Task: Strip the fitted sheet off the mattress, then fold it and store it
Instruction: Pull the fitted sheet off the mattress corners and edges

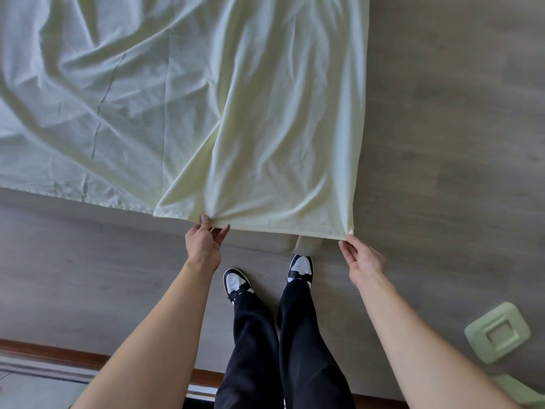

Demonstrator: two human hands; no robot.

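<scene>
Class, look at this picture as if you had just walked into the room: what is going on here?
A person stands on a wooden floor with a pale sheet spread out flat in front of them. The left hand pinches one corner of a folded-over layer at the near edge, and the right hand has its fingertips at the other corner. The sheet is off the bed and the folding is under way, not finished. A pale green square object lies on the floor to the right.

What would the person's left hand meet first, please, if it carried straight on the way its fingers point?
The left hand already pinches the pale yellow-green fitted sheet at its near hem; going on, it likely meets only more sheet.
</scene>
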